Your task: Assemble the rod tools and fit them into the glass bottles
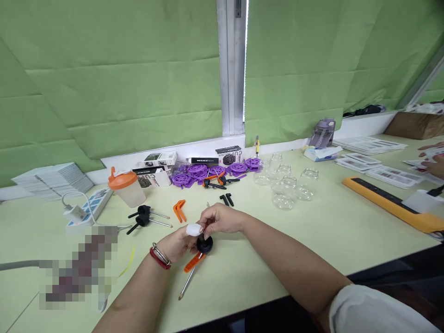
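Note:
My left hand, its thumb covered in white, is closed around a black round part low over the table. From that part an orange ridged handle and a metal rod with a brass-coloured tip stick out toward me. The fingers of my right hand are pinched together at the top of the black part; what lies between them is too small to make out. Beyond my hands lie two small black levers and a pair of bent orange pieces. Similar black parts with metal rods rest to the left.
Purple wheel-shaped pieces are heaped at the back, beside printed boxes. Several clear glass jars stand right of centre. A cup with an orange lid, a power strip and an orange-black device flank them. Another person's hand shows far right.

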Motion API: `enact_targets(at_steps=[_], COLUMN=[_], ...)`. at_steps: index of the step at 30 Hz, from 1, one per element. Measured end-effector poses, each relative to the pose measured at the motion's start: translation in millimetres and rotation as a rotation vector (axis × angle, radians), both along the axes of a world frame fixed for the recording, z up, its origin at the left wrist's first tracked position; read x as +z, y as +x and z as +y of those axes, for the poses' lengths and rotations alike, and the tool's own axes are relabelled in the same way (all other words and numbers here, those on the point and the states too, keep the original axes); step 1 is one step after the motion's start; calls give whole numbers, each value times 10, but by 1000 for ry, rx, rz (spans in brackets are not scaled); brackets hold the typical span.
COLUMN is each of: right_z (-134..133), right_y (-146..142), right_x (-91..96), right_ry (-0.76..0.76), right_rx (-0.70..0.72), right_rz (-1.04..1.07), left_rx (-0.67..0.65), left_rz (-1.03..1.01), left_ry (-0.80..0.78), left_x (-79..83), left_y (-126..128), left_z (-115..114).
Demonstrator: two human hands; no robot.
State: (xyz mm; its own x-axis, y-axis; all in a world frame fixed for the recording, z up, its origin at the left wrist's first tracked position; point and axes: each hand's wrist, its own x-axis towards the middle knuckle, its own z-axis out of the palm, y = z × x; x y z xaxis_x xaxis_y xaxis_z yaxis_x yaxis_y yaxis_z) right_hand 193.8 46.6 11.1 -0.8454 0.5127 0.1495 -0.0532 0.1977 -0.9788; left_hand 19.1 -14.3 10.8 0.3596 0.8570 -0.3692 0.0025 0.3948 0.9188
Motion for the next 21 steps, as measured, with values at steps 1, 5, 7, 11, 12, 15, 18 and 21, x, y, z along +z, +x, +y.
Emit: enact_targets(at_steps=[1,5,7,11,12,15,18,21], right_z=[-8,-37,-49,-69,-71,-72,-66,-60], right_y=[2,16,20,10,6,2,19,41], right_x=[2,15,15,-8,-16,-37,-46,-46], right_ry=[-1,74,113,96,86,67,74,142], right_rx=[-7,-38,-54,-101,-112,-127,-112,-85], right_rz=[2,13,34,58,61,64,54,51], left_rx=[-2,-8,-8,-35,-49,-71,-39,-14], left_rz=[-5,-21,-18,-37,-48,-53,-11,21], left_ry=[0,14,24,40,43,50,44,36], left_x=[-9,-30,-27,2,9,16,-5,-28], left_y=[-6,-21,-19,-1,3,6,-5,-19], left_z=[5,12,9,1,-1,-1,5,12])
